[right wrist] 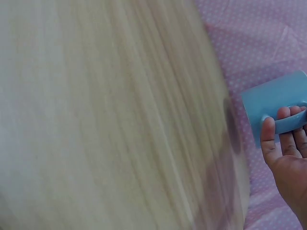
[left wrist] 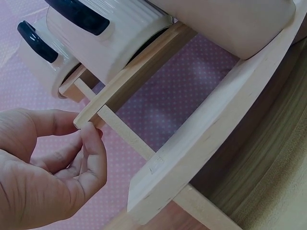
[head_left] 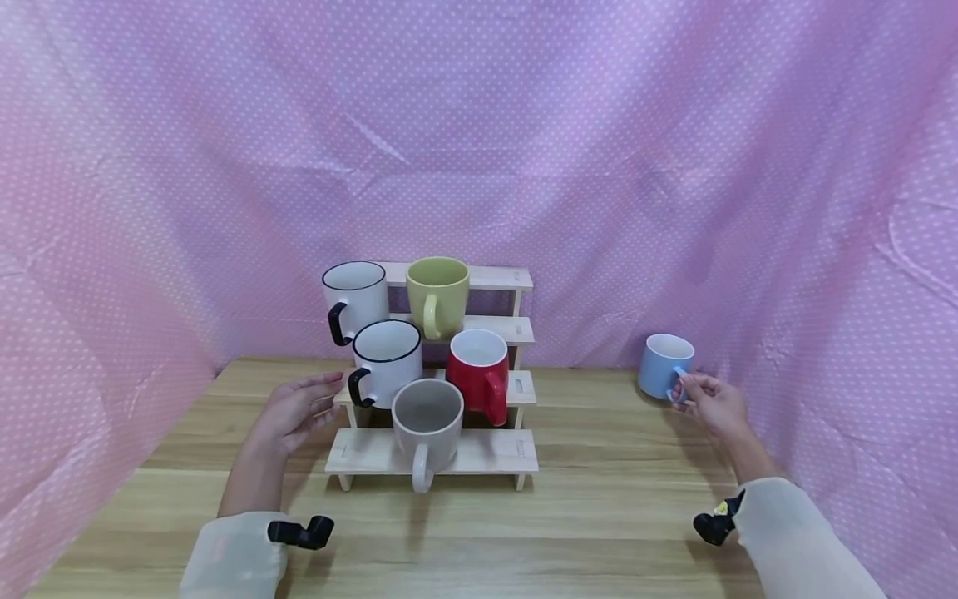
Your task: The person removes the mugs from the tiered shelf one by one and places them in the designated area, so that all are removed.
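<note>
My right hand (head_left: 714, 403) holds a light blue mug (head_left: 659, 370) by its handle at the right rear of the table. In the right wrist view the fingers curl through the handle (right wrist: 288, 124), with the thumb against it. At the left side of a stepped wooden rack (head_left: 359, 453), my left hand (head_left: 299, 408) pinches the end of a shelf board (left wrist: 91, 112) between thumb and forefinger. Closest to that hand is a white mug (head_left: 404, 378) with a black rim and black handle. The blue mug stands upright, its handle turned toward the right hand.
Another black-rimmed white mug (head_left: 362, 304) and a yellow-green mug (head_left: 452, 304) stand higher on the rack. Lower are a red mug (head_left: 466, 378) and a greyish-beige mug (head_left: 427, 441) on the front step. A pink dotted cloth (head_left: 584, 208) hangs behind the wooden table (head_left: 584, 499).
</note>
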A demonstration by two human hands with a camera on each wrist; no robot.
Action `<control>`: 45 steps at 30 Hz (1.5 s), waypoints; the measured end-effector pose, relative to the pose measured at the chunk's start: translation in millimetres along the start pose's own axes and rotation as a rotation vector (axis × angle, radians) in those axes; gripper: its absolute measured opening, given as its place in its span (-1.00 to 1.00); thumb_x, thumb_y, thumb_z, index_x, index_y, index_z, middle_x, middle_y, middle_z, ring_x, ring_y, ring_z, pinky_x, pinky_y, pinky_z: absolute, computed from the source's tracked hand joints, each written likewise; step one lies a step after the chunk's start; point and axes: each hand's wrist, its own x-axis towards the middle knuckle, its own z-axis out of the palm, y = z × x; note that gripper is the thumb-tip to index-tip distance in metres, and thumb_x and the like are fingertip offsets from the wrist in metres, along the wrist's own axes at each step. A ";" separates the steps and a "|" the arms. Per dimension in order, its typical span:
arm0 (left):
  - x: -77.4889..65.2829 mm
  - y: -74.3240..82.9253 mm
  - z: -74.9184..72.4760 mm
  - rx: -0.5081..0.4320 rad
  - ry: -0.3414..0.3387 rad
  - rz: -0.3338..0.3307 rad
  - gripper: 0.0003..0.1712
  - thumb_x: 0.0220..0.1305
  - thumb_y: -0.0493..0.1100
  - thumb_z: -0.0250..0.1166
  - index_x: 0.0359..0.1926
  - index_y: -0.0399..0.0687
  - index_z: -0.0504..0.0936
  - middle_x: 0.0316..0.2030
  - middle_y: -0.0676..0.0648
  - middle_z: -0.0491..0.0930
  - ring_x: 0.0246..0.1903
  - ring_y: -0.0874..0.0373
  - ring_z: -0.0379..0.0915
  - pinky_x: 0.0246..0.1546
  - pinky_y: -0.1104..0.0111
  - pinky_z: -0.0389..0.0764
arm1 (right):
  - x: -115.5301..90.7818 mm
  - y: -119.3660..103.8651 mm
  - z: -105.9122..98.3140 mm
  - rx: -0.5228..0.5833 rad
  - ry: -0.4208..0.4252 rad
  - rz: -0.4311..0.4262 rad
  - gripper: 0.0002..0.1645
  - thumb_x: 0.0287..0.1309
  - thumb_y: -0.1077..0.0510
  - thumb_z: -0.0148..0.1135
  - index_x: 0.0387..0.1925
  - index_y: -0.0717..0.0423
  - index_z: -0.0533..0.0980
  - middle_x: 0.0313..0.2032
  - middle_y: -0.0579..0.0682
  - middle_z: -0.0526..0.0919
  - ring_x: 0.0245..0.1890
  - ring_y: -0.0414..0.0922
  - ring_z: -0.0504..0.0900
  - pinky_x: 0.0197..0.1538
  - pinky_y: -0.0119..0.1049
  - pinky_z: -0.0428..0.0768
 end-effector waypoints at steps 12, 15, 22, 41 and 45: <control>0.2 0.2 -1.1 0.006 0.008 0.008 -0.44 0.48 -0.29 0.23 0.39 -0.43 0.35 -0.11 0.14 0.60 -0.18 0.29 0.55 -0.15 0.47 0.67 | 6.6 11.9 -0.7 0.014 0.014 0.095 -0.78 0.45 0.16 0.22 -0.32 0.18 0.65 -0.40 -0.14 0.65 -0.33 -0.26 0.68 -0.18 -0.35 0.74; 0.7 -0.2 -1.0 -0.005 0.000 0.009 -0.47 0.48 -0.30 0.23 0.37 -0.41 0.39 -0.10 0.12 0.60 -0.19 0.28 0.56 -0.17 0.46 0.67 | 5.9 16.4 -3.4 0.014 0.025 0.117 -0.77 0.45 0.15 0.21 -0.31 0.19 0.63 -0.39 -0.12 0.66 -0.32 -0.24 0.67 -0.15 -0.31 0.75; 0.8 0.3 0.0 0.006 0.003 0.007 -0.39 0.49 -0.30 0.21 0.43 -0.48 0.27 -0.06 0.08 0.58 -0.18 0.28 0.55 -0.18 0.48 0.66 | 3.8 20.2 -4.7 0.018 0.066 0.128 -0.80 0.49 0.16 0.13 -0.14 0.25 0.56 -0.35 -0.13 0.66 -0.27 -0.26 0.67 -0.06 -0.29 0.75; 1.1 1.4 -1.5 -0.002 0.003 -0.004 -0.57 0.48 -0.28 0.24 0.30 -0.31 0.48 -0.10 0.13 0.61 -0.14 0.24 0.55 -0.17 0.47 0.67 | 9.9 22.8 -2.2 0.074 0.082 0.165 -0.78 0.49 0.30 0.09 0.06 0.36 0.42 -0.31 -0.14 0.67 -0.22 -0.28 0.67 0.00 -0.34 0.72; 0.7 1.2 -1.6 -0.004 0.004 -0.006 -0.60 0.48 -0.28 0.23 0.28 -0.28 0.51 -0.11 0.13 0.61 -0.14 0.24 0.55 -0.17 0.47 0.67 | 10.7 24.5 -2.7 0.111 0.072 0.152 -0.81 0.47 0.34 0.09 0.04 0.33 0.41 -0.32 -0.15 0.70 -0.22 -0.29 0.68 -0.02 -0.34 0.72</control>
